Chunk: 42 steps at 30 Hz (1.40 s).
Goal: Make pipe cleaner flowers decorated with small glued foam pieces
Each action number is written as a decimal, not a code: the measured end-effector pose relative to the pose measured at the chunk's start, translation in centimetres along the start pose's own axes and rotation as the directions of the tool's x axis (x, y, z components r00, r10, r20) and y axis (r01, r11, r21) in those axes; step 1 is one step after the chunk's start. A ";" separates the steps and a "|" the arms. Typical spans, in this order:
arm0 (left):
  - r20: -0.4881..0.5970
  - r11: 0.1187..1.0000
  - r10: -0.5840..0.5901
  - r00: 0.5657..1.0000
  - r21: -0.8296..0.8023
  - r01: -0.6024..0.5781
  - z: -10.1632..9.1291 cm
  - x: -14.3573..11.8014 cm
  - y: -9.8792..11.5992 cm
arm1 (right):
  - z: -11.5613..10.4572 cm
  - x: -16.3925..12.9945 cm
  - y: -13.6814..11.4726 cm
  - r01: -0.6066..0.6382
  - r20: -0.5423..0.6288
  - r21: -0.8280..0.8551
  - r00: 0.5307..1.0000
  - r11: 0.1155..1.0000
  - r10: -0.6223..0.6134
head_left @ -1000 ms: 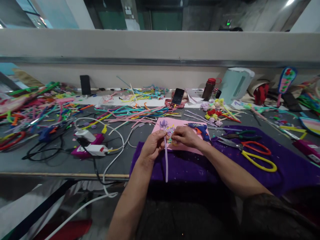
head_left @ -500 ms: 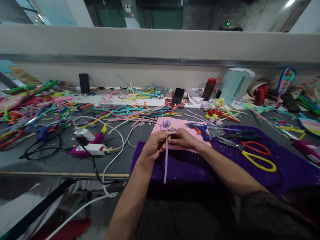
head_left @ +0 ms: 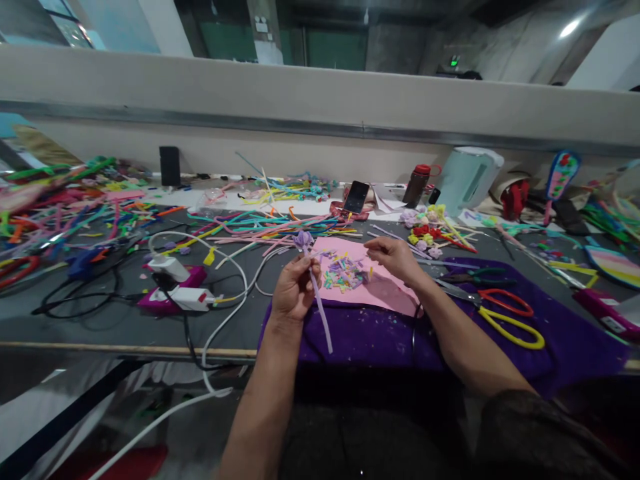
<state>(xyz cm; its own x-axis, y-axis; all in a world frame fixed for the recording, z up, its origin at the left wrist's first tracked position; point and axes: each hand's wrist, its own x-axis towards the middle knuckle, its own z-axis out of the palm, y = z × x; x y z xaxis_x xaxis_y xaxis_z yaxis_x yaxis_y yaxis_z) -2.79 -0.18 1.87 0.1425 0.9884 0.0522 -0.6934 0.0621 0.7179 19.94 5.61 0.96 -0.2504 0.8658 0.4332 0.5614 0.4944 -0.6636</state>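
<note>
My left hand (head_left: pixel 295 283) is closed on a purple pipe-cleaner flower (head_left: pixel 311 263). The purple bloom sits above my fingertips, and its long pale stem slants down past my palm. Over the right side of a pink sheet (head_left: pixel 395 297), my right hand (head_left: pixel 395 259) has its fingers curled; what they hold is hidden. A thin dark cord (head_left: pixel 414 337) hangs below that wrist. The glue gun does not show. Several small cut pipe-cleaner bits (head_left: pixel 345 275) lie scattered on the sheet between my hands.
Scissors (head_left: pixel 507 320) with red and yellow handles and green-handled pliers (head_left: pixel 487 277) lie on purple cloth (head_left: pixel 565 333) at right. Power strips (head_left: pixel 170 293) and white cable are at left. Loose pipe cleaners (head_left: pixel 270 225), a phone (head_left: pixel 357 196), a bottle (head_left: pixel 416 185) and a kettle (head_left: pixel 470 180) stand behind.
My hands have moved apart. The left has carried the flower leftward and tilted it; the right has moved right, over where the blue glue gun lay. The cut bits are now uncovered.
</note>
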 end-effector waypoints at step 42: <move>-0.007 0.998 -0.047 0.999 0.031 0.047 0.3 -0.1 -0.5 | -0.3 2.3 -3.6 -0.279 0.258 0.698 0.957 0.660 0.132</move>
<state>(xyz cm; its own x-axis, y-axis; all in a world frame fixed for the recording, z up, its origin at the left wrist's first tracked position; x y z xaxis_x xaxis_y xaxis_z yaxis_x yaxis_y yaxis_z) -2.23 -0.36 1.73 0.1698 0.9854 0.0135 -0.6636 0.1043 0.7408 17.58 5.84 4.50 -0.3686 0.9140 0.1696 -0.1102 0.1382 -0.9842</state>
